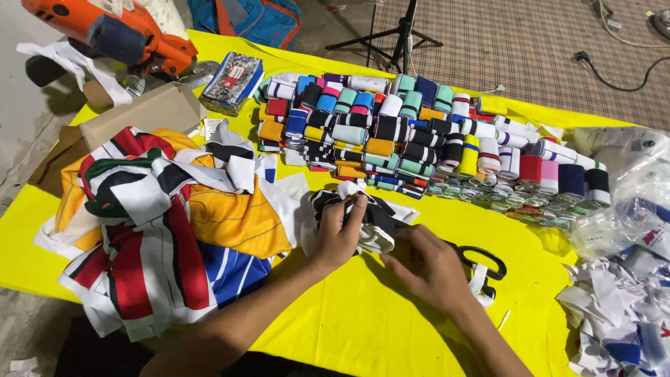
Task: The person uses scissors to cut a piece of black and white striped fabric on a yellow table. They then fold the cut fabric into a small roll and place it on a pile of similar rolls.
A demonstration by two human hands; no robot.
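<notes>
Black-and-white striped fabric strips (pixel 363 216) sit bunched near the middle of the yellow counter (pixel 363 321), gripped by the left hand (pixel 337 234) with fingers curled over the top. The right hand (pixel 429 265) lies flat just beside the bundle, fingers relaxed and grasping nothing. Black scissors (pixel 481 258) rest touching that hand; a careless sweep could snag them. A loose grip could let the strips unravel into the jersey pile (pixel 160 223).
</notes>
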